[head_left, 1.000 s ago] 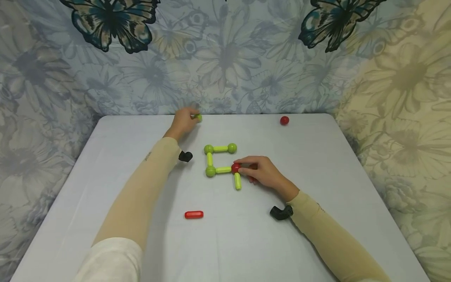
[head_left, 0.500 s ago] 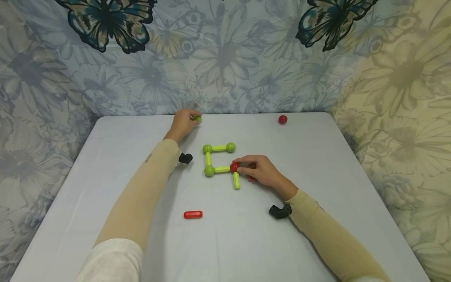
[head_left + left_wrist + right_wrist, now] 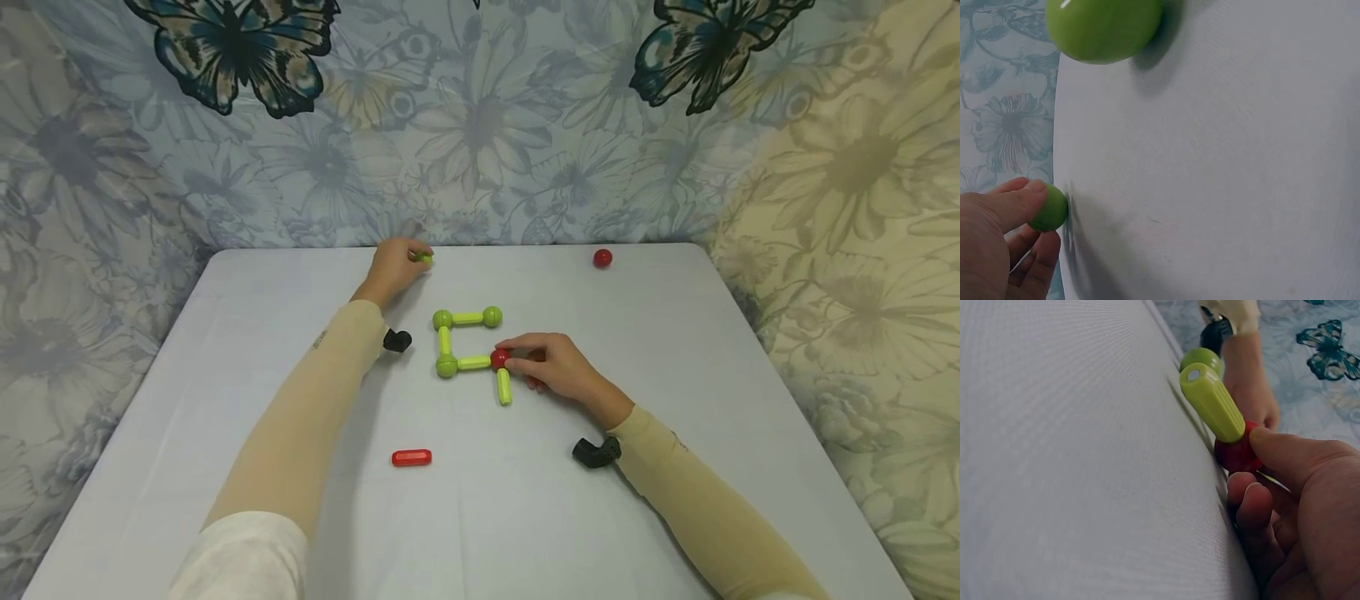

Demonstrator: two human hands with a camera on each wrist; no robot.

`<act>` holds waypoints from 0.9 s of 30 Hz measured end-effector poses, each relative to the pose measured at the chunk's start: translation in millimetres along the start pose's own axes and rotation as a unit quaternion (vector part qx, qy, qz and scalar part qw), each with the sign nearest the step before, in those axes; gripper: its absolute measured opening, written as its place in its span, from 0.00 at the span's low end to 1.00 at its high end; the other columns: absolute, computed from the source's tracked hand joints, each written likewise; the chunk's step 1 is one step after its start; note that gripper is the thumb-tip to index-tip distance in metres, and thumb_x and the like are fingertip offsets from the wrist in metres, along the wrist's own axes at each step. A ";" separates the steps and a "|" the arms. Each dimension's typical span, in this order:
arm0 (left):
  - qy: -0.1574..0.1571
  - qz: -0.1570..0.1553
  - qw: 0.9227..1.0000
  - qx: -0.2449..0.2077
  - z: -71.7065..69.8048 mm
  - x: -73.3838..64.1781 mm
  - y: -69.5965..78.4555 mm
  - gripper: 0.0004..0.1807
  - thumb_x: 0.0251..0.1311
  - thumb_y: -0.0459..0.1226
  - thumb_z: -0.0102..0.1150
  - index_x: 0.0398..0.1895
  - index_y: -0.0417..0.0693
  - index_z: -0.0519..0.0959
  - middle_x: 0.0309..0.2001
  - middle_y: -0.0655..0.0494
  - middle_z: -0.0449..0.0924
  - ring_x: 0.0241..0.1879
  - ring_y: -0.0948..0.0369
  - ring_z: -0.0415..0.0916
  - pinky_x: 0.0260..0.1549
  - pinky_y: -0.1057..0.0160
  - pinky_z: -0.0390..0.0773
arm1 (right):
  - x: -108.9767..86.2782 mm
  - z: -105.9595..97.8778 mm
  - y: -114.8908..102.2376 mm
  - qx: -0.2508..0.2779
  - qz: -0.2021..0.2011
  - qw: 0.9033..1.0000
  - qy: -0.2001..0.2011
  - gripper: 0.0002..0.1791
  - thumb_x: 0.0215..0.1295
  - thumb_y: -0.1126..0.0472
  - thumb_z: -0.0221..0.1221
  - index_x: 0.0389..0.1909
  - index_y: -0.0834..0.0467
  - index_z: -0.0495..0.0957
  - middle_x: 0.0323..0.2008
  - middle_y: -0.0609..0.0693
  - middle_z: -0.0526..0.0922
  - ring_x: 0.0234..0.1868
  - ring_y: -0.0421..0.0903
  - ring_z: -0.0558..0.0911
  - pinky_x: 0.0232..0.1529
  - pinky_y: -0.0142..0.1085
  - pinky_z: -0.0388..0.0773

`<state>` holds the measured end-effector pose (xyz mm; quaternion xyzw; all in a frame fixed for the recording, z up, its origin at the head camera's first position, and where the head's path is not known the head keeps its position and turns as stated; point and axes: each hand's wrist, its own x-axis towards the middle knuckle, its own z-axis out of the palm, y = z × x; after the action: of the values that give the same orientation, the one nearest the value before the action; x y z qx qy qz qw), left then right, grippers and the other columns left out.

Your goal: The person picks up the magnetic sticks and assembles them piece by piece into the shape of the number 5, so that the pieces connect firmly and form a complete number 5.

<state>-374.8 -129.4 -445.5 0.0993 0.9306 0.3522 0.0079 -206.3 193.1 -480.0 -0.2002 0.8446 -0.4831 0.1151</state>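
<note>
At the back edge of the table, my left hand (image 3: 392, 271) pinches a green ball (image 3: 1050, 209) between thumb and fingers. Mid-table lies a shape of yellow-green rods (image 3: 474, 363) joined by balls. Green balls form two of its corners and one free end, and a red ball (image 3: 498, 359) joins two rods at its near right. My right hand (image 3: 558, 364) grips that red ball with thumb and fingertips. From the red ball a rod (image 3: 1213, 403) points toward the front, its end bare. Part of the red ball is hidden by the right thumb.
A loose red rod (image 3: 412, 457) lies in front of the shape. Near the back right edge sits another red ball (image 3: 602, 258). Black wrist-worn pieces stick out beside both sleeves. A flower-patterned wall covering (image 3: 480, 125) rises behind the white table (image 3: 675, 317).
My left hand has come slightly toward the front with the green ball. The right hand keeps its hold on the red ball, and the shape has not moved.
</note>
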 end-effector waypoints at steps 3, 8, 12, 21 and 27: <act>0.001 0.005 1.000 -0.002 1.4 -2.3 -1.0 0.11 0.73 0.33 0.70 0.55 0.45 0.90 0.61 0.48 0.86 0.58 0.48 0.80 0.61 0.48 0.77 | -0.5 -0.8 0.0 0.000 -0.003 1.000 0.002 0.16 0.76 0.57 0.70 0.62 0.50 0.89 0.35 0.50 0.86 0.20 0.49 0.80 0.22 0.36 0.78; -0.001 0.010 1.000 -0.004 0.7 -9.9 -5.1 0.15 0.72 0.33 0.70 0.59 0.45 0.88 0.62 0.47 0.85 0.59 0.48 0.81 0.62 0.49 0.77 | -1.3 -0.6 1.4 0.000 0.001 1.000 -0.001 0.17 0.76 0.57 0.70 0.62 0.50 0.89 0.36 0.50 0.87 0.20 0.49 0.80 0.22 0.36 0.79; 0.000 0.003 1.000 -0.031 -6.6 -17.5 -5.6 0.24 0.71 0.35 0.73 0.69 0.44 0.83 0.61 0.45 0.85 0.60 0.49 0.81 0.63 0.50 0.77 | -1.4 -0.4 1.5 0.001 0.002 1.000 0.000 0.17 0.76 0.57 0.70 0.62 0.49 0.89 0.42 0.49 0.87 0.21 0.49 0.80 0.22 0.36 0.79; -0.009 0.021 0.995 -0.101 -21.6 -64.5 12.8 0.19 0.69 0.40 0.76 0.60 0.44 0.88 0.55 0.50 0.88 0.55 0.53 0.84 0.58 0.53 0.82 | -0.4 -0.1 1.9 -0.004 -0.008 1.000 0.001 0.16 0.76 0.57 0.70 0.61 0.49 0.89 0.36 0.49 0.86 0.21 0.48 0.80 0.22 0.36 0.79; -0.041 0.057 0.983 -0.168 -17.0 -118.4 29.7 0.19 0.65 0.35 0.79 0.58 0.45 0.89 0.54 0.52 0.88 0.53 0.54 0.86 0.56 0.52 0.83 | 0.3 0.5 1.3 -0.008 -0.012 1.000 0.004 0.16 0.76 0.57 0.70 0.61 0.49 0.89 0.37 0.49 0.85 0.21 0.49 0.80 0.22 0.37 0.78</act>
<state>-254.9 -141.3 -419.8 0.1636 0.8499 0.4991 0.0423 -206.7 193.2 -481.3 -0.2095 0.8466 -0.4780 0.1044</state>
